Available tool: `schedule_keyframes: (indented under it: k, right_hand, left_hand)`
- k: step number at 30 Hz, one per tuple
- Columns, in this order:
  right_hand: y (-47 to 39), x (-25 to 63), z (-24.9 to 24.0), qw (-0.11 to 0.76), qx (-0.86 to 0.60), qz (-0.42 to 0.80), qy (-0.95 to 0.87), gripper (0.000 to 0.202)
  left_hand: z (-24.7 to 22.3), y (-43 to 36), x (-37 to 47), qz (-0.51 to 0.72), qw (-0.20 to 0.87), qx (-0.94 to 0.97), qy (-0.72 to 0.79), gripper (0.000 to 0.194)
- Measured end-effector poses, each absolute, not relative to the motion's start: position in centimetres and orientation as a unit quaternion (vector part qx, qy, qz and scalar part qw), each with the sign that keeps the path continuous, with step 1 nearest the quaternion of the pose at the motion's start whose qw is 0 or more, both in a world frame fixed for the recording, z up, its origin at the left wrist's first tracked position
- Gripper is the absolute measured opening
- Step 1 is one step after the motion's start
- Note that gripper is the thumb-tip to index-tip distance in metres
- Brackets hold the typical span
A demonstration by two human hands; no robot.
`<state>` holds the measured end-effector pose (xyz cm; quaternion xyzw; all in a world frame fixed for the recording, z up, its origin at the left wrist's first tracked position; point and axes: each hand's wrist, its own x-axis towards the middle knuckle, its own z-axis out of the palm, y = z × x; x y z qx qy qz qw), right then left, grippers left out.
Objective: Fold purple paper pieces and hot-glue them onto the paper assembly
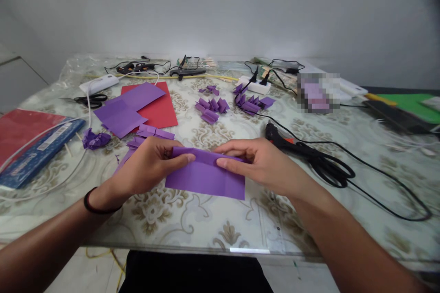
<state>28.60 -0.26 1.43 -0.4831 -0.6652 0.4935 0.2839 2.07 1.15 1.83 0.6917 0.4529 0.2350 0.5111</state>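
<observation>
broadly, a patterned table (192, 233) spreads beneath everything, with a red sheet (168, 114) and flat purple sheets (123, 116) on its far left part. nearer the person, at the middle of the front half, is the purple strip (206, 183), its long axis running left to right across the body, its right end a little lower. most of its face lies on the person's side of the fingers; a narrow darker band runs along the far edge. neither hand is nearer, since both are on it: the left hand (151, 164) pinches the left end, the right hand (261, 162) the right part, thumbs in front and pointing inward, other fingers curled behind the far edge. whether the strip touches the tabletop, i cannot tell. beyond it sit small folded purple pieces (213, 106); smallest is a dark wristband (88, 203) on the left wrist.
</observation>
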Motion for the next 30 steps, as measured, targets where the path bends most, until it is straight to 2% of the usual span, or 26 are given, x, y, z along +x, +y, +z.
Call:
schedule_keyframes:
  k: [3, 8, 17, 24, 30]
  right_hand:
    - [-0.3, 28.6, 1.2, 0.266, -0.490, 0.516, -0.650, 0.029]
    - [-0.2, 28.8, 1.4, 0.296, -0.484, 0.530, -0.630, 0.029]
    - [-0.1, 29.4, 2.5, 0.323, -0.479, 0.477, -0.662, 0.035]
    - [-0.2, 29.8, 2.6, 0.355, -0.478, 0.467, -0.654, 0.023]
    - [-0.1, 29.8, 2.2, 0.384, -0.464, 0.452, -0.658, 0.021]
  left_hand:
    - [2.0, 1.1, 2.1, 0.229, 0.476, 0.720, 0.450, 0.038]
    - [2.6, 1.3, 1.8, 0.231, 0.471, 0.723, 0.450, 0.037]
    - [3.5, 1.8, 1.1, 0.265, 0.479, 0.714, 0.437, 0.036]
    - [3.5, 1.9, 0.6, 0.267, 0.496, 0.693, 0.450, 0.034]
    - [3.4, 2.2, 0.3, 0.267, 0.460, 0.711, 0.461, 0.037]
